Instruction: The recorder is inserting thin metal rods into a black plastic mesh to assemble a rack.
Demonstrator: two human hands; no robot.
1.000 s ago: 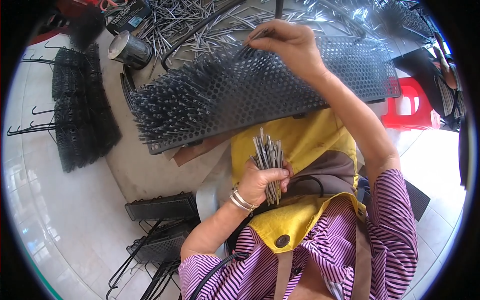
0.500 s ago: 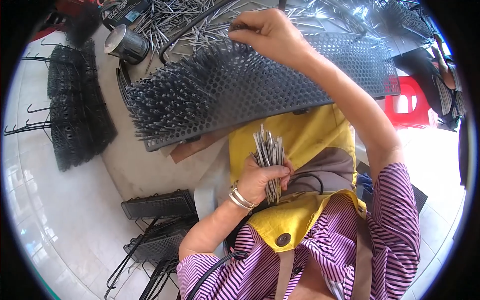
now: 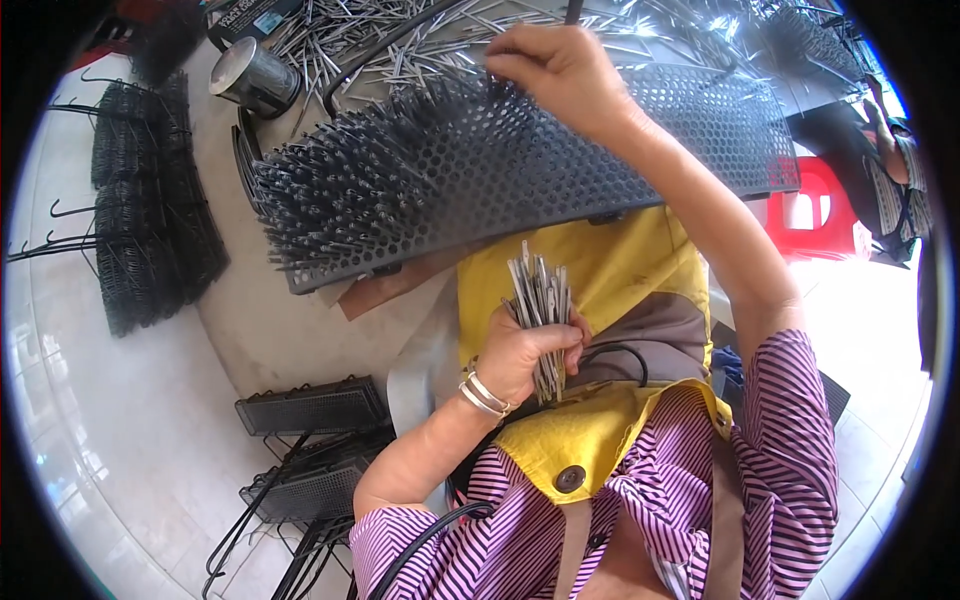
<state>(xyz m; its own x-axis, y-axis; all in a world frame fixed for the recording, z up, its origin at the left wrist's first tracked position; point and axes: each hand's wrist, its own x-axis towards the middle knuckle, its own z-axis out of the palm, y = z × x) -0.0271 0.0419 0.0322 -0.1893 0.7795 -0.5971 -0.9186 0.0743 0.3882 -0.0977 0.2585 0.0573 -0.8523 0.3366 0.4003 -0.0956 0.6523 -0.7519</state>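
My left hand [image 3: 535, 352] is wrapped round a bundle of thin silver metal rods [image 3: 541, 290], held upright above my yellow apron [image 3: 640, 270]. My right hand [image 3: 570, 75] is over the far edge of a black perforated rack [image 3: 580, 185], with thumb and fingertips pinched together. Whatever is between those fingertips is too small and dark to make out. Dark rods [image 3: 340, 180] stand packed in the rack's left part, pointing up. Holes show bare across its middle and right part. The rack lies tilted in front of me, above my lap.
Loose silver rods [image 3: 330, 45] lie scattered beyond the rack, beside a metal can [image 3: 255, 78]. Filled dark racks with hooks [image 3: 150, 210] are at the left, and more black racks [image 3: 315, 408] at lower left. A red stool [image 3: 820, 215] and another person's hand [image 3: 888, 140] are at the right.
My right hand has shifted slightly to the right along the rack's far edge, fingers still pinched. My left hand keeps its grip on the rods. The view has shifted a little.
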